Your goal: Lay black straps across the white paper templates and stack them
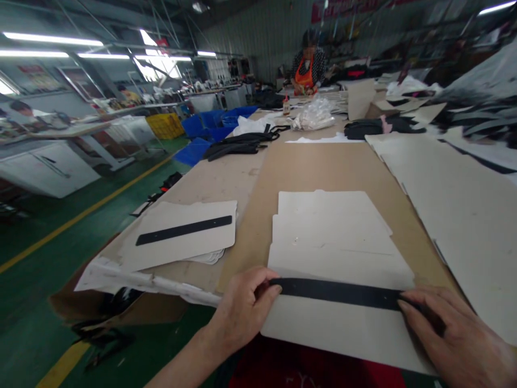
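Note:
A long black strip (339, 292) stretches between my two hands, over the nearest of several overlapping pale boards (331, 323). Its left end is pinched between the thumb and fingers of my left hand (247, 302). My right hand (448, 323) grips the other end in the same way. The strip bows slightly, and small marks show near its ends. I cannot tell how far it touches the board beneath. To the left, a second stack of pale boards (202, 237) carries another black strip (183, 230) lying across its top.
Large pale sheets (452, 205) lie along the right. Black straps (238, 145), a clear plastic bundle (315, 114) and a small bottle (286, 105) sit farther back. A person in an orange apron (305, 73) stands at the far end. Blue bins (205, 125) stand beyond the table's left edge.

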`<state>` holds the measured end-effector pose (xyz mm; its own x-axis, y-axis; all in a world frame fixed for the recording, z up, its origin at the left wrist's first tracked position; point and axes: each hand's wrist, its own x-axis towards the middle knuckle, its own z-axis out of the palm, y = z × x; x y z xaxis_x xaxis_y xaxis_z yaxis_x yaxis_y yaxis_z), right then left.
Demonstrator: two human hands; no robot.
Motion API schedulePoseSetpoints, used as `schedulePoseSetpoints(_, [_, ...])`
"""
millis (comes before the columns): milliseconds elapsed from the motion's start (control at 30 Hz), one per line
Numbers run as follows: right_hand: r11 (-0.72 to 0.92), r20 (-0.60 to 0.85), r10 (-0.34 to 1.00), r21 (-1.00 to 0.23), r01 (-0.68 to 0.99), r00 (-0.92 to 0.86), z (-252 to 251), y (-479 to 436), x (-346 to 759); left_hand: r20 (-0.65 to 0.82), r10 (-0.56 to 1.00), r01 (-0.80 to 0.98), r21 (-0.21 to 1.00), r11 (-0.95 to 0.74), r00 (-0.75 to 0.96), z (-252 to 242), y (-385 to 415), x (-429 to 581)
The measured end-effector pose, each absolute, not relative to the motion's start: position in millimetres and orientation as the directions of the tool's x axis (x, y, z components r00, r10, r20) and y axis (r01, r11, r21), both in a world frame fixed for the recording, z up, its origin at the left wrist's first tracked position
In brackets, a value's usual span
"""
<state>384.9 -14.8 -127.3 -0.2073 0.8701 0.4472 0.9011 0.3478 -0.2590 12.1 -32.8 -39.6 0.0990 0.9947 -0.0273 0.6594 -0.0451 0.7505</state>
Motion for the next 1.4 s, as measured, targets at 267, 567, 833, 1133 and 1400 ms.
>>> schedulePoseSetpoints(267, [0.320,0.448,0.873,-0.227,0.920,-0.193,-127,-18,382,-0.126,0.991,0.697,0.715,0.057,0.049,-40,-20,16])
schedulePoseSetpoints(567, [0.291,0.416,0.896,-0.282,0.914,-0.157,-120,-23,371,-0.128,0.990,0.701,0.711,0.052,0.057,-42,-14,16])
schedulePoseSetpoints(833, [0.293,0.404,0.903,-0.323,0.900,-0.149,-121,-23,372,-0.119,0.991,0.704,0.709,0.044,0.058,-45,-14,14])
schedulePoseSetpoints(1133, [0.295,0.409,0.899,-0.302,0.907,-0.156,-118,-23,372,-0.104,0.993,0.770,0.638,0.027,0.052,-47,-15,16])
schedulePoseSetpoints(1400, [0.390,0.405,0.871,-0.227,0.893,-0.278,-105,-24,362,0.130,0.893,0.811,0.380,-0.445,0.430,-45,-23,24])
